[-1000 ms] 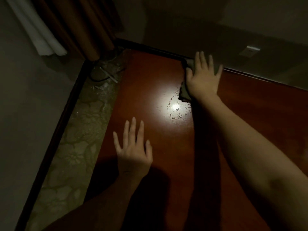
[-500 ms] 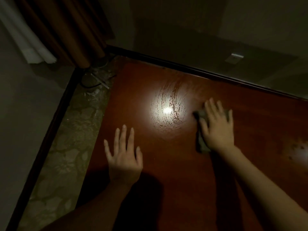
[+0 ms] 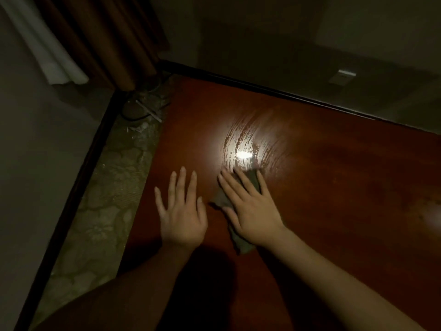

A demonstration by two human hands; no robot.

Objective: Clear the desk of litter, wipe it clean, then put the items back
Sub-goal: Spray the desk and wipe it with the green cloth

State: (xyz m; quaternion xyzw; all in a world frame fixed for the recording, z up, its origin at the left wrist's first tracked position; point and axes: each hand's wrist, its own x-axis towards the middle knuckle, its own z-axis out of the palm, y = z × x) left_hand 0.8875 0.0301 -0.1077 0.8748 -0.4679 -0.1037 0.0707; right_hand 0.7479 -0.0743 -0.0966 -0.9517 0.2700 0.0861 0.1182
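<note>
The red-brown desk top fills the middle and right of the view, with wet curved streaks under a bright light glare. My right hand lies flat with straight fingers on a dark grey cloth, pressing it onto the desk. Part of the cloth shows beside my thumb and below my palm. My left hand rests flat on the desk just left of the cloth, fingers spread, holding nothing.
Patterned floor runs along the desk's left edge, with a cable and debris in the far corner. A brown curtain hangs behind. A wall socket sits beyond the desk's back edge.
My right hand has swept the cloth from the back edge toward me and to the left, ending next to my left hand. Fresh wet streaks show on the desk.
</note>
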